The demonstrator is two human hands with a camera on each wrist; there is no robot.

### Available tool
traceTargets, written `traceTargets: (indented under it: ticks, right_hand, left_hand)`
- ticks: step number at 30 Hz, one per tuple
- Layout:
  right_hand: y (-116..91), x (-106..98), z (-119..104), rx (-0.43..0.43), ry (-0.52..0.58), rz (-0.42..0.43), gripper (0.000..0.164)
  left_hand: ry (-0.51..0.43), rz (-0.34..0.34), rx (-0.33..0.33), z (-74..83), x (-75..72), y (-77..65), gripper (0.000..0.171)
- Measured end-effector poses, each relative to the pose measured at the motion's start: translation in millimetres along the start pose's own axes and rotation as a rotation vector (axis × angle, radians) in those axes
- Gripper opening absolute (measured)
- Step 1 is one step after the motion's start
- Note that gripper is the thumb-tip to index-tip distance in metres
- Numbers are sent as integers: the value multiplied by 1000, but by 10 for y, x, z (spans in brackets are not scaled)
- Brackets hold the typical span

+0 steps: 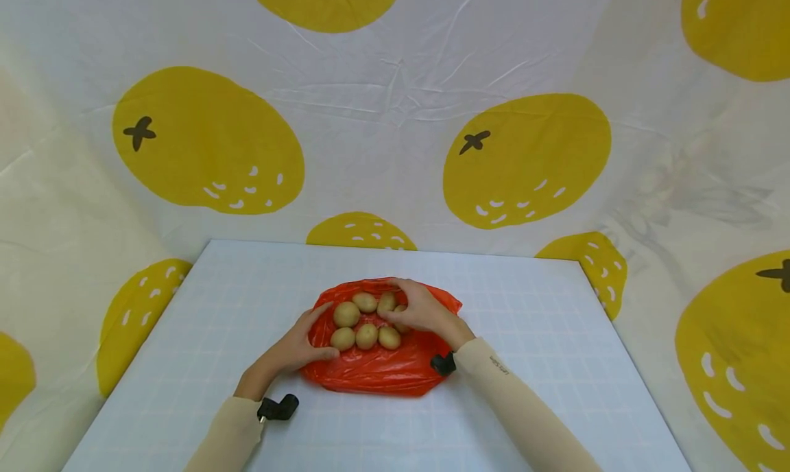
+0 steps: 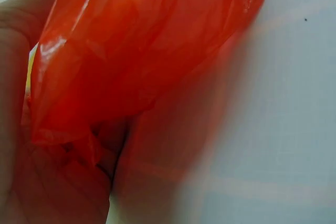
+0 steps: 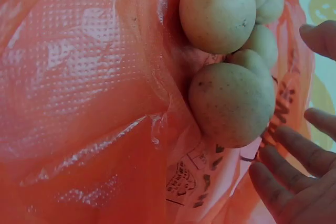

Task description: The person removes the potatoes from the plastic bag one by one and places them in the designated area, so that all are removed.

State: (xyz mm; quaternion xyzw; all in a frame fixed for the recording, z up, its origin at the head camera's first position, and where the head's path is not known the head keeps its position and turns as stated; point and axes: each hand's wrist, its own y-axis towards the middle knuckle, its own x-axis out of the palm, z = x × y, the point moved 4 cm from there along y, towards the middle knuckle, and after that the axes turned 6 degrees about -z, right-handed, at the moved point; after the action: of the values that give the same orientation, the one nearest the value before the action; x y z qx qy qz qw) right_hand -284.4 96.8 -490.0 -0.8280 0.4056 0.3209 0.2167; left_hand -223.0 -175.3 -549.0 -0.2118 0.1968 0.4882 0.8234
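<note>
Several round, pale brown potatoes lie grouped on a red plastic bag spread on the table. My left hand cups the left side of the bag, thumb and fingers spread apart. Crumpled red plastic fills the space in front of that palm in the left wrist view. My right hand reaches over the right end of the group and partly hides a potato. In the right wrist view its fingers are spread and fairly straight beside two near potatoes, over a printed part of the bag.
The white table has a faint grid and ends at a straight back edge. A pale cloth printed with large yellow fruit hangs behind it and at both sides. Small black devices are strapped at both wrists.
</note>
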Motion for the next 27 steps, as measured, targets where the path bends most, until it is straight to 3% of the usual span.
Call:
traceTargets:
  ticks: [10, 27]
  right_hand:
    - [92, 37, 61, 47, -22, 39, 59]
    - [162, 115, 98, 28, -84, 58, 60]
  left_hand:
    - [-32, -3, -22, 8, -15, -14, 103]
    - [-36, 3, -35, 12, 29, -23, 104]
